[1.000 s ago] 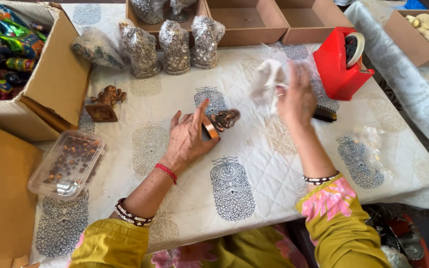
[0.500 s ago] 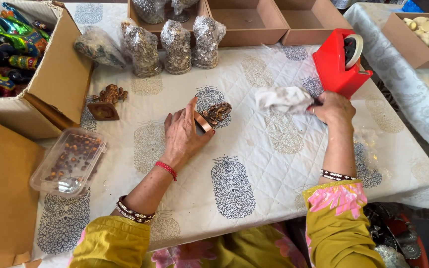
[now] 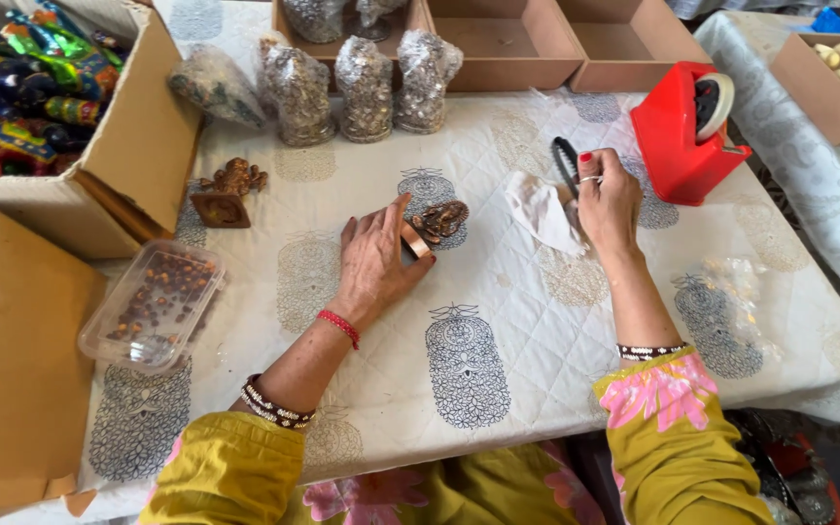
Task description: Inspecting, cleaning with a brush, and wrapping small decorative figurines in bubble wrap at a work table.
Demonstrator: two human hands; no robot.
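Figurine (image 3: 437, 222) right of left hand (image 3: 373, 262); tape dispenser (image 3: 684, 131) right of right hand (image 3: 607, 199).
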